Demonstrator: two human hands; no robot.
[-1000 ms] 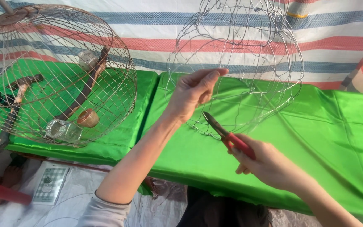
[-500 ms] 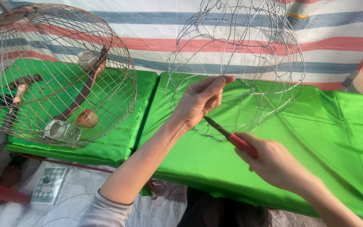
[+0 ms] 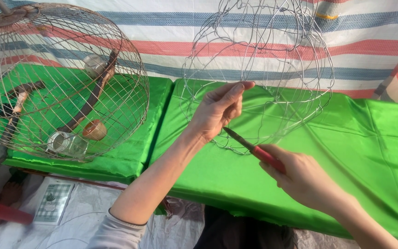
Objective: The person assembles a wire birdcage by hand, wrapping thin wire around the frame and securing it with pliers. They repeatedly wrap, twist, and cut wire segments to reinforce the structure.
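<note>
A half-built dome of thin silver wire (image 3: pixel 272 60) stands on the green cloth (image 3: pixel 360 152). My left hand (image 3: pixel 217 110) pinches a wire at the frame's lower left rim, thumb and fingers closed on it. My right hand (image 3: pixel 307 177) grips red-handled pliers (image 3: pixel 254 148), their dark tip lying just under my left palm at the frame's bottom wires.
At the left sits a finished round wire cage (image 3: pixel 61 78) with a wooden perch, a small jar and a cup inside. A striped tarp (image 3: pixel 171 41) hangs behind. A small box (image 3: pixel 54 200) and a red bar (image 3: pixel 1 212) lie on the ground sheet below.
My right hand has carried the pliers up and left, so the tip now lies close under my left hand. My left hand has shifted slightly right along the wire.
</note>
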